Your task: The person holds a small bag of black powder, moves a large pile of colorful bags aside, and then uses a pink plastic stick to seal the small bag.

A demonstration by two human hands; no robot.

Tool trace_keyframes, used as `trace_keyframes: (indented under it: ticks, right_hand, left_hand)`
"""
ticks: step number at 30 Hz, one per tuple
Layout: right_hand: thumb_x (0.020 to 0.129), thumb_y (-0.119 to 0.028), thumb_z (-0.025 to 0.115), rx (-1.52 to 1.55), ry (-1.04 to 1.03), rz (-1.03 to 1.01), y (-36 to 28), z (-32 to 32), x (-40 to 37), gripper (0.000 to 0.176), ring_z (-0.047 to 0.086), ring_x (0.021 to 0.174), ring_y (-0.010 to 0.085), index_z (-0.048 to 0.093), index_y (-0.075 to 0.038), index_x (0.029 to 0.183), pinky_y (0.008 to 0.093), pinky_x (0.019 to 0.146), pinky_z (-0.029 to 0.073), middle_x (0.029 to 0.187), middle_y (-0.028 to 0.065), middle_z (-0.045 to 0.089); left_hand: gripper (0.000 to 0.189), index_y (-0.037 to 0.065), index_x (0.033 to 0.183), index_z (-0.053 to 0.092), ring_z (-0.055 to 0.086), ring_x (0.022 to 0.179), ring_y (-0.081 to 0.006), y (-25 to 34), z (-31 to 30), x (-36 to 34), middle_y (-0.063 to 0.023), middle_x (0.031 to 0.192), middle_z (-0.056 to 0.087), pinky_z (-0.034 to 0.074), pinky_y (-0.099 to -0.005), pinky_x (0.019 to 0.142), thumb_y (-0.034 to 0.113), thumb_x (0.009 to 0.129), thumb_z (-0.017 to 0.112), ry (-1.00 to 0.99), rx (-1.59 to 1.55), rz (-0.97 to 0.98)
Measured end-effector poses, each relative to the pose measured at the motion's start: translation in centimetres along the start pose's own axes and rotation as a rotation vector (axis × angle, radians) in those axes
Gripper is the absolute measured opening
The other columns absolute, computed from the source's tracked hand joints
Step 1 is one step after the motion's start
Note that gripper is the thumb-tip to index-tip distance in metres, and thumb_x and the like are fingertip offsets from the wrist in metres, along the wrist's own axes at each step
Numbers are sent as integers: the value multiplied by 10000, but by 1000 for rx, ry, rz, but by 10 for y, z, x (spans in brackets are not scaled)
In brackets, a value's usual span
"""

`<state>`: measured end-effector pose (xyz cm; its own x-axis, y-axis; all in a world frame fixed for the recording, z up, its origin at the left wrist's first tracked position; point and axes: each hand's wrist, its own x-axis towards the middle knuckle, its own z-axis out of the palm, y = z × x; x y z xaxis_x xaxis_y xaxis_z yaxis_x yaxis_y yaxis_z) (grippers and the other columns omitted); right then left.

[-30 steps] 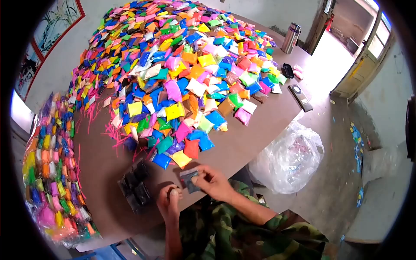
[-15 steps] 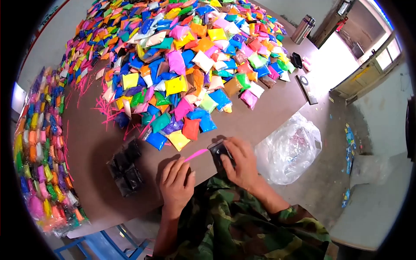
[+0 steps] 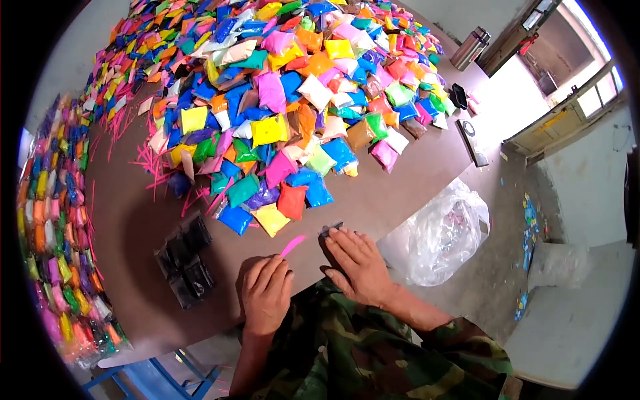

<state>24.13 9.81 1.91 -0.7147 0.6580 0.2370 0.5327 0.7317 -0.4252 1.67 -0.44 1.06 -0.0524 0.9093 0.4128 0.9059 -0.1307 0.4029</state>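
My left hand point(image 3: 267, 293) rests near the table's front edge, its fingers closed on a thin pink plastic stick point(image 3: 293, 245) whose flat end sticks out past the fingertips. To its right, my right hand point(image 3: 360, 270) lies flat over a small black packet point(image 3: 330, 229), fingers stretched out and close together. Most of that packet is hidden under the palm; only its far edge shows. Left of my left hand, several black packets point(image 3: 187, 263) sit bunched together on the brown table point(image 3: 373, 200).
A large heap of colourful small packets point(image 3: 270, 130) covers the back of the table. Loose pink sticks point(image 3: 155, 163) lie at its left edge. Bagged coloured packets point(image 3: 60, 233) line the left side. A clear plastic bag point(image 3: 440, 233) hangs at the right edge; a steel flask point(image 3: 471, 48) stands behind.
My right hand has flattened over the black packet, which was gripped by the fingertips and more visible before. My left hand stays on the pink stick, and the view has shifted slightly.
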Motion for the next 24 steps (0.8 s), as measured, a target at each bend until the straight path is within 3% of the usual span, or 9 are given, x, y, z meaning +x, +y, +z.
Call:
trace_keyframes:
  ticks: [4, 12, 18, 24]
  right_hand:
    - [931, -303, 708, 83, 90, 26, -2, -3, -1, 623, 479, 1386, 345, 521, -34, 1460, 492, 1146, 356, 1527, 157, 486]
    - [917, -303, 715, 7, 22, -26, 11, 10, -8, 635, 458, 1415, 322, 523, -45, 1465, 491, 1165, 331, 1526, 136, 493]
    - [915, -292, 719, 60, 44, -57, 14, 6, -8, 622, 471, 1406, 325, 537, -39, 1454, 491, 1152, 351, 1532, 137, 485]
    - [912, -295, 722, 73, 58, -45, 8, -4, -14, 637, 468, 1413, 324, 532, -37, 1462, 496, 1154, 355, 1544, 140, 477]
  left_hand:
    - [246, 8, 1075, 689, 652, 1025, -296, -4, -6, 3, -111, 1129, 691, 545, -397, 877, 26, 842, 766, -50, -74, -27]
    - [239, 29, 1101, 667, 654, 874, -317, 0, -16, 28, -99, 959, 617, 549, -425, 721, 43, 875, 743, -119, -94, -164]
    - [163, 55, 1080, 669, 652, 827, -299, -4, -11, 38, -88, 914, 591, 545, -427, 666, 88, 922, 689, -244, 64, -129]
    - [178, 56, 1071, 671, 643, 821, -272, -8, -18, 35, -82, 889, 573, 542, -410, 654, 42, 894, 663, -243, 106, -20]
